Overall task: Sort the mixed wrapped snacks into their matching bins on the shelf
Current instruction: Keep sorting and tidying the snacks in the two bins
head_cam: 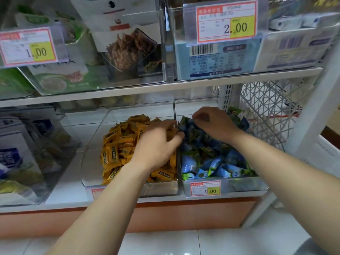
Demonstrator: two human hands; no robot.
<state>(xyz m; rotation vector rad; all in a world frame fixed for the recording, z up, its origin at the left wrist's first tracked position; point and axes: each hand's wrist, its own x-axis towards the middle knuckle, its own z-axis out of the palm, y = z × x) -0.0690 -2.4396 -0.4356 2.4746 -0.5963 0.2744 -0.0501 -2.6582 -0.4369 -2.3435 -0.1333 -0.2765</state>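
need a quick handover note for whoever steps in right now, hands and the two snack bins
Left hand: over the orange snacks, fingers curled at the divider; grip unclear.
Right hand: over the back of the blue snacks, fingers curled; grip unclear.
Orange bin and blue bin sit side by side.
Done: no orange seen among the blue, no blue among the orange.
Left: check under both hands and deeper in the piles.

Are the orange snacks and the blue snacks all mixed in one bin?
No, the orange snacks fill the left bin and the blue snacks fill the right bin, with a clear wall between them.
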